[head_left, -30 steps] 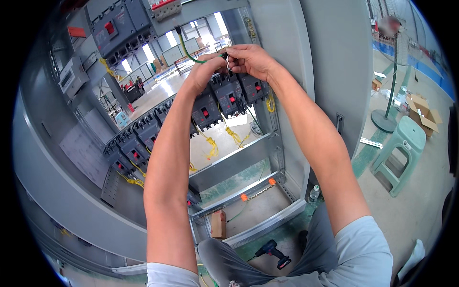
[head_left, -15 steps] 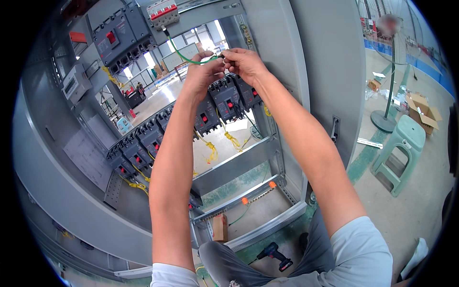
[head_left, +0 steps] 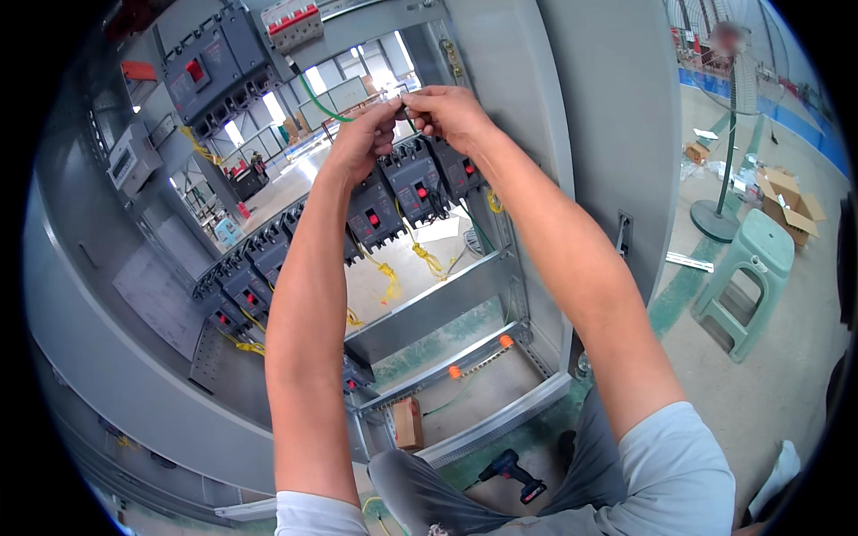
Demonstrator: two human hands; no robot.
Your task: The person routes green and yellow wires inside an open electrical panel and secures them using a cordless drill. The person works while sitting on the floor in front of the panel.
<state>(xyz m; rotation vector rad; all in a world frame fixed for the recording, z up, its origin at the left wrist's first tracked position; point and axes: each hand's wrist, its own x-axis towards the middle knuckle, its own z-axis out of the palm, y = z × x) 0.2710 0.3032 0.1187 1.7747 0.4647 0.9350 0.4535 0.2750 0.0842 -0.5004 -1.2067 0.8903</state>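
Both my hands are raised inside a grey metal cabinet, at its upper opening. A green wire (head_left: 320,104) hangs from the small breaker with red levers (head_left: 293,27) and runs down to my left hand (head_left: 362,141), whose fingers are closed on it. My right hand (head_left: 454,118) meets the left one, thumb and fingertips pinched around a small dark piece (head_left: 403,105) that seems to be at the wire's end. Fingers partly hide this spot. Below the hands sits a row of dark moulded-case breakers (head_left: 413,189) with red toggles.
A large breaker (head_left: 204,73) and a white meter (head_left: 134,163) are mounted at the left. Yellow wire bundles (head_left: 426,259) hang under the row. A cordless drill (head_left: 508,473) and a small carton (head_left: 408,425) lie low down. Right of the cabinet door (head_left: 603,134) stands a green stool (head_left: 760,250).
My hands have shifted slightly left in the view and drawn closer together at the fingertips. The left hand now covers more of the green wire. The cabinet has shifted a little left too.
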